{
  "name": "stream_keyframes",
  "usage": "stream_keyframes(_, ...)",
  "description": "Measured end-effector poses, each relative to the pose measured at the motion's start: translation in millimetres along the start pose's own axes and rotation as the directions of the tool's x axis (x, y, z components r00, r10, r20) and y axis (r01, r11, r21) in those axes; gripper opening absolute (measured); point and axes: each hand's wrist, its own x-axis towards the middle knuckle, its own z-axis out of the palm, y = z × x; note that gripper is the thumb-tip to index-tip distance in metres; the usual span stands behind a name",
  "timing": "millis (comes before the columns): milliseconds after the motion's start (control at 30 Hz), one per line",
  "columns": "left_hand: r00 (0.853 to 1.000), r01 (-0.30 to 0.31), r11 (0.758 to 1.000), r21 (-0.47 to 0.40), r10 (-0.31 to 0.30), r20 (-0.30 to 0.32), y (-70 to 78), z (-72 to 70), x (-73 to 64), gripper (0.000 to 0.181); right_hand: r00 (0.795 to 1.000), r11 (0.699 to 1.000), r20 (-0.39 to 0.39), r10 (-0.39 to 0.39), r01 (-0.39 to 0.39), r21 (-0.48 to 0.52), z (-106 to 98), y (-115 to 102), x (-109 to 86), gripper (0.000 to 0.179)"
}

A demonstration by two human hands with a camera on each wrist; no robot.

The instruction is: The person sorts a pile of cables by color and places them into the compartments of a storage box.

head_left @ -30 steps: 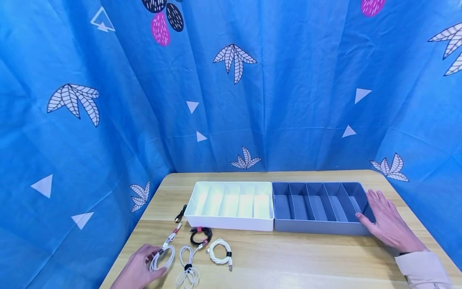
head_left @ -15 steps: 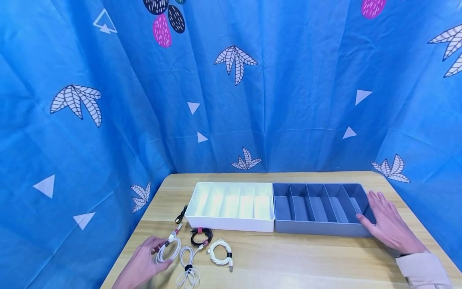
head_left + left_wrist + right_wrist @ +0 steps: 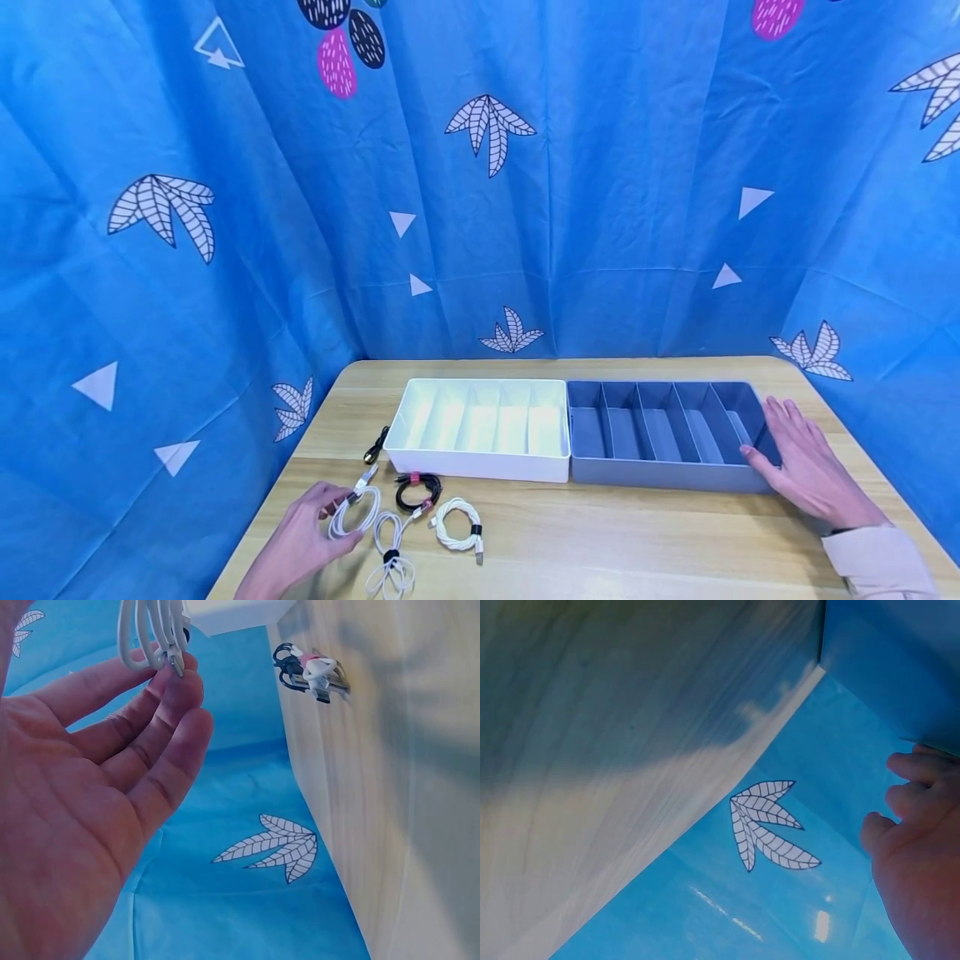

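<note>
My left hand (image 3: pixel 300 529) pinches a coiled white charging cable (image 3: pixel 375 505) between thumb and fingers, close over the table's left side. A dark tie binds the coil at its upper part, and a connector points up and away. In the left wrist view the white loops (image 3: pixel 160 634) hang at my fingertips, the other fingers loosely bent. My right hand (image 3: pixel 806 458) rests against the right end of the grey divided organizer (image 3: pixel 667 473), thumb over its front corner and fingers along its side. In the right wrist view, bent fingertips (image 3: pixel 911 765) show beside the grey wall.
A white divided organizer (image 3: pixel 480 464) abuts the grey one. Near my left hand lie a white cable (image 3: pixel 391 575) with a black tie, a black coil (image 3: pixel 431 483), a braided white coil (image 3: pixel 442 523) and a small black cable (image 3: pixel 377 446). Behind the table hangs a blue curtain (image 3: pixel 630 167).
My left hand has moved slightly right and away from me with the white cable, the coil rising toward the other cables. My right hand stays at the grey organizer.
</note>
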Motion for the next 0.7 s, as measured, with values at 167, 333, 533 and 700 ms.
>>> stream_keyframes(167, 0.999, -0.029, 0.999, 0.019, 0.029, -0.013, 2.2, -0.7, 2.5, 0.059, 1.000, 1.000, 0.010, 0.006, -0.006, -0.002, 0.4, -1.1, -0.3, 0.087)
stream_keyframes(333, 1.000, -0.030, 1.000, 0.009, 0.030, -0.005, 5.8, -1.2, 5.9, 0.061, 1.000, 1.000, 0.009, 0.009, -0.009, -0.006, 0.6, -1.2, -0.5, 0.088)
stream_keyframes(533, 0.998, -0.062, 0.998, -0.009, 0.062, -0.019, 10.4, -1.1, 8.6, 0.060, 1.000, 1.000, 0.014, 0.016, -0.016, -0.003, 0.4, -1.4, -0.3, 0.088)
stream_keyframes(700, 0.999, -0.051, 0.998, -0.024, 0.051, -0.014, 14.4, -0.5, 9.9, 0.061, 1.000, 1.000, 0.020, 0.015, -0.015, -0.006, -0.1, -1.7, 0.5, 0.088)
